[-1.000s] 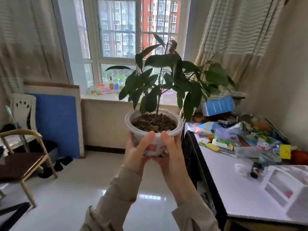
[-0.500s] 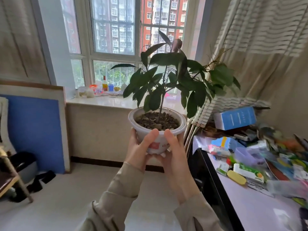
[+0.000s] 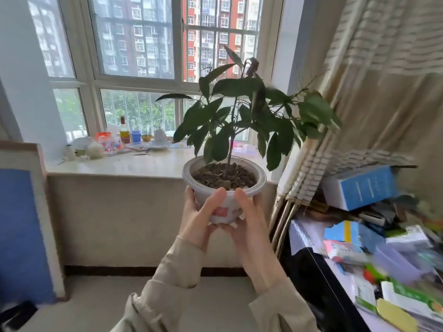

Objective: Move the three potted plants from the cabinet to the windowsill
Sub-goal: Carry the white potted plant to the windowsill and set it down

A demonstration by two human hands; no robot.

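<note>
A potted plant [image 3: 230, 207] with dark green leaves grows from brown soil in a white plastic pot with a red label. I hold it up in the air with both hands. My left hand [image 3: 200, 216] cups the pot's left side and my right hand [image 3: 249, 224] cups its right side and base. The pale stone windowsill [image 3: 134, 164] lies just behind and slightly below the pot's rim. No other potted plant and no cabinet are in view.
Small bottles, cups and clutter [image 3: 122, 141] crowd the sill's left back part. A blue board [image 3: 21, 236] leans at the left. At the right a black-edged table [image 3: 318, 271] is heaped with boxes and packets, with rolled blinds [image 3: 302, 185] and a curtain beside it.
The view has moved closer to the window with the plant held in both hands. The chair at the left has dropped out of sight and the sill looms larger.
</note>
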